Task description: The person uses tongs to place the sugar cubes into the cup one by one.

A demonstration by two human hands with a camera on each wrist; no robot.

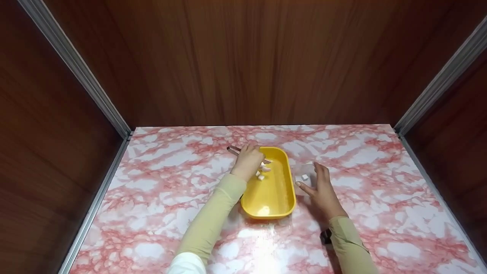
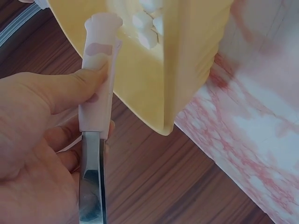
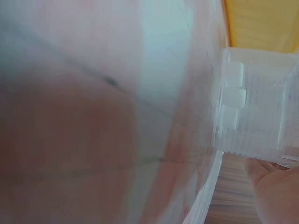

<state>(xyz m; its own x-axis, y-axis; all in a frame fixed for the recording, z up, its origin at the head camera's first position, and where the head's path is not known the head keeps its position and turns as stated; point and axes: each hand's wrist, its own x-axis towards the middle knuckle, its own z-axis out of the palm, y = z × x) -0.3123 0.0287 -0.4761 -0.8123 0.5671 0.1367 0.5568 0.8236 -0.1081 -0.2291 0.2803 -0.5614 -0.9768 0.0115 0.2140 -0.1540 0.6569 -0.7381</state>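
Observation:
My left hand (image 1: pixel 248 160) holds metal tongs (image 2: pixel 92 182) with pale pink tips over the far left part of a yellow tray (image 1: pixel 268 198). In the left wrist view, the thumb presses on one pink tip (image 2: pixel 99 70). Several small white cubes (image 1: pixel 261 177) lie in the tray near the tips; whether the tips pinch one is unclear. My right hand (image 1: pixel 322 190) grips a clear plastic container (image 1: pixel 304 190) right beside the tray, thumb on its near left side and fingers at its far right. White pieces (image 3: pixel 235 98) show through its wall in the right wrist view.
The tray and container stand on a table with a red-and-white marbled top (image 1: pixel 171 182). Brown wood-look panels (image 1: pixel 243 64) with metal edge strips enclose the back and sides. A small black object (image 1: pixel 326 236) is at the right forearm.

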